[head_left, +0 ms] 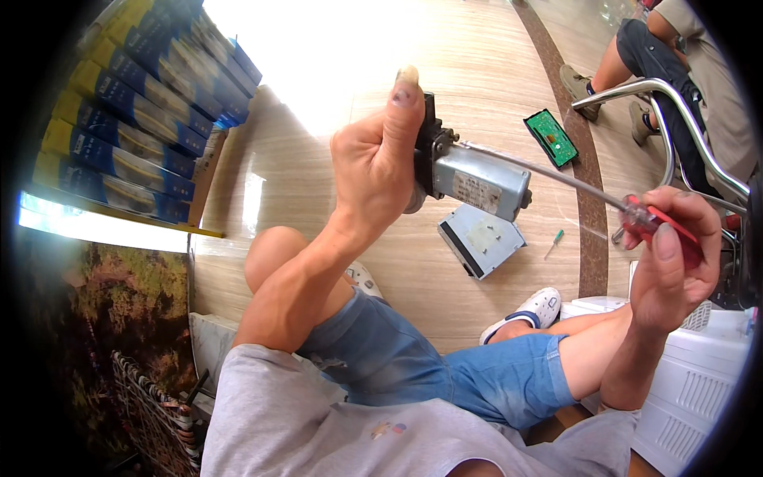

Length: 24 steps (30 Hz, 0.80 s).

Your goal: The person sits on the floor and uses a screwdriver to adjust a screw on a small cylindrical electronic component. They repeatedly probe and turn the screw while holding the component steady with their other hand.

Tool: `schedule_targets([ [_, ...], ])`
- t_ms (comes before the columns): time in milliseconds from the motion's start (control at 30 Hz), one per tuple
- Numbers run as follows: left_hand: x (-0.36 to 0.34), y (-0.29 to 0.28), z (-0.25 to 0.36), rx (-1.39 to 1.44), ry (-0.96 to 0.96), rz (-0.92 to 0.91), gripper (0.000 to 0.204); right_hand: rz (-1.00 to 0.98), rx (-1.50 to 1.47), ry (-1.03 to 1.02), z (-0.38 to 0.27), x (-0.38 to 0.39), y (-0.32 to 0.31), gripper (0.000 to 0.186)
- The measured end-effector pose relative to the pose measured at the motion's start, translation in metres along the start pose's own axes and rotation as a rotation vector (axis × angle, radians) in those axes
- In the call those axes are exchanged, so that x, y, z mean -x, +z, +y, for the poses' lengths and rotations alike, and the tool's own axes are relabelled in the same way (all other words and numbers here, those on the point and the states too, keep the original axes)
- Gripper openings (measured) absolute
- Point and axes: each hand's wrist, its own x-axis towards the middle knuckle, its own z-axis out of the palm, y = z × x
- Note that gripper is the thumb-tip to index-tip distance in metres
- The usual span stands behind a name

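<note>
My left hand (373,163) is wrapped round the black end of a small electric motor (481,183), a silvery metal body with a worn label and screws at its black housing. My right hand (671,262) grips the red handle of a screwdriver (556,171). Its long metal shaft reaches left across to the motor, with the tip by the screws on the black housing; whether it sits in a screw head I cannot tell. My left fingers are mostly hidden behind the housing.
On the floor lie a flat metal drive case (482,238) with small screws on top, a green-handled screwdriver (555,241) and a green circuit board (551,137). Blue-and-yellow boxes (119,143) stand at left. A person sits at upper right near a chrome chair frame (675,87). White plastic housing (699,389) stands lower right.
</note>
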Motion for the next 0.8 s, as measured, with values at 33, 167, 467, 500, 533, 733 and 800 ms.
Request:
schedule_targets([
  [33, 0.0006, -0.0006, -0.0015, 0.015, -0.028, 0.01, 0.06, 0.008, 0.037, -0.005, 0.001, 0.0034, 0.0036, 0.035],
  [167, -0.0004, 0.0013, -0.0021, 0.054, -0.041, 0.013, 0.061, 0.027, 0.094, -0.02, -0.0002, 0.0054, 0.0062, 0.036],
  [467, -0.0008, 0.0036, -0.0015, 0.013, -0.072, 0.027, 0.061, -0.019, 0.074, -0.073, 0.0022, 0.0066, 0.0102, 0.031],
  [500, -0.0008, 0.0034, -0.0015, 0.014, -0.073, 0.026, 0.061, -0.019, 0.075, -0.072, 0.0025, 0.0065, 0.0101, 0.031],
  [533, -0.0008, 0.003, -0.0013, 0.001, -0.099, 0.02, 0.062, -0.027, 0.09, -0.068, 0.0029, 0.0062, 0.0098, 0.031],
  [733, -0.0014, 0.003, -0.0044, -0.007, -0.095, 0.011, 0.064, -0.048, 0.095, -0.069, 0.0054, 0.0053, 0.0088, 0.028],
  [800, -0.0011, 0.0035, -0.0028, -0.002, -0.096, 0.009, 0.064, -0.058, 0.095, -0.068, 0.0059, 0.0045, 0.0083, 0.027],
])
